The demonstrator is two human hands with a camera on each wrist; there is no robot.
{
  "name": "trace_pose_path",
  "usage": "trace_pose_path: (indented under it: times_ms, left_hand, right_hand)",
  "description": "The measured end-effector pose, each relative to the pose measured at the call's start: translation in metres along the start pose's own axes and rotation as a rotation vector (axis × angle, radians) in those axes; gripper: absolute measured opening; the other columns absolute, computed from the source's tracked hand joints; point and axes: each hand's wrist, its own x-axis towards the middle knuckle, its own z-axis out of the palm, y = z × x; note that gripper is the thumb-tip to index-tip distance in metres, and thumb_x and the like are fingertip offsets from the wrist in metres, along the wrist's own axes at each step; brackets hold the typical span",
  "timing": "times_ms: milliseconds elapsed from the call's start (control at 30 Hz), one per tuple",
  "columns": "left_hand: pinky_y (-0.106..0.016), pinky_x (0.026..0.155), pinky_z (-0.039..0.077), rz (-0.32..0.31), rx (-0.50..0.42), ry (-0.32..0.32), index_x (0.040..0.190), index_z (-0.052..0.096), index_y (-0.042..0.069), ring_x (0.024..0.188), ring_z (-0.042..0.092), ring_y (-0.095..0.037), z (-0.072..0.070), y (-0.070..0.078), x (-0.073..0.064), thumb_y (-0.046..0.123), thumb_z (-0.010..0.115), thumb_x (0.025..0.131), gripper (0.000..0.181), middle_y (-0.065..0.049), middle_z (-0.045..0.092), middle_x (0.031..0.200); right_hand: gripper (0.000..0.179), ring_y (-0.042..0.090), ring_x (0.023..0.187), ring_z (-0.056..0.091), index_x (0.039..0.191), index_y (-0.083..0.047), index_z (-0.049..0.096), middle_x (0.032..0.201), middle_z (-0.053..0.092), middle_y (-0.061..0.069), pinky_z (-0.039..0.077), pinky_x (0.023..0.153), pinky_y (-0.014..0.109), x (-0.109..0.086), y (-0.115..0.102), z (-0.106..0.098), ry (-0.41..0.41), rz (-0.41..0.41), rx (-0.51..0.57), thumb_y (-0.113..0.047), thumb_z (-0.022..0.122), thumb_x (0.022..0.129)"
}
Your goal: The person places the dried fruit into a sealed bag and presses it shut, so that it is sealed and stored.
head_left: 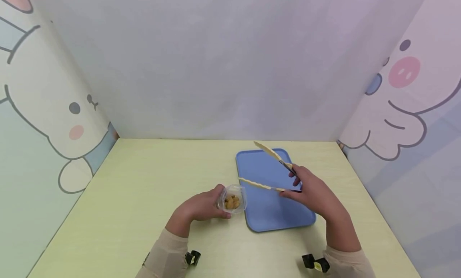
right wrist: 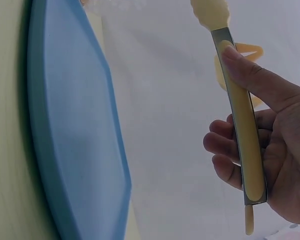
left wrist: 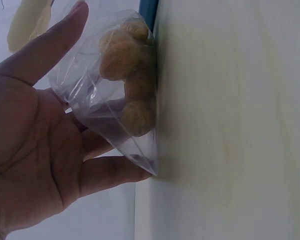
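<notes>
My left hand (head_left: 203,204) holds a clear plastic bag (head_left: 242,194) upright at the tray's left edge, thumb on one side and fingers on the other. Several round, brown, wrinkled pieces that look like walnuts (left wrist: 122,60) lie in the bottom of the bag, and its mouth faces up in the head view. Over the blue tray (head_left: 263,218), my right hand (head_left: 315,190) grips a pair of tongs (right wrist: 245,125) with pale yellow tips and yellow-and-metal handles. The arms of the tongs are spread wide, pointing left, with nothing between the tips.
The tray lies on a pale wood-grain table (head_left: 144,182), right of the middle. A plain light wall (head_left: 216,70) rises behind the table's far edge. Cartoon-printed panels (head_left: 54,110) stand on the left and right sides.
</notes>
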Motion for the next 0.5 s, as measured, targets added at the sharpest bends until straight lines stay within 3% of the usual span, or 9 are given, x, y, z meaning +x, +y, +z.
trace_pose_path:
  times_ms: [133,267,500]
  left_hand:
    - [-0.035,0.074,0.044,-0.005,0.005,0.001,0.116,0.038,0.019,0.084,0.055,-0.014,-0.001,0.001,-0.001,0.053,0.077,0.079,0.063,0.003,0.055,0.099]
    - [-0.035,0.074,0.044,-0.005,0.008,0.002,0.116,0.039,0.019,0.084,0.054,-0.014,0.000,0.000,0.000,0.053,0.077,0.079,0.063,0.003,0.055,0.099]
    - [-0.034,0.074,0.044,0.000,0.004,0.004,0.115,0.039,0.019,0.083,0.054,-0.014,-0.001,0.000,0.000,0.052,0.077,0.079,0.062,0.004,0.055,0.097]
  right_hand:
    - [0.081,0.021,0.097,0.061,0.135,-0.015,0.045,0.113,0.057,0.003,0.048,0.067,0.034,0.001,0.010,-0.006,0.021,0.040,0.005,-0.062,0.074,0.076]
    - [0.091,0.029,0.104,0.064,0.142,-0.010,0.041,0.121,0.061,0.011,0.052,0.074,0.043,-0.002,0.018,-0.015,0.022,0.113,-0.009,-0.067,0.070,0.077]
    - [0.099,0.036,0.108,0.064,0.145,-0.007,0.039,0.118,0.067,0.018,0.049,0.079,0.051,-0.006,0.035,-0.024,0.021,0.206,-0.095,-0.076,0.061,0.078]
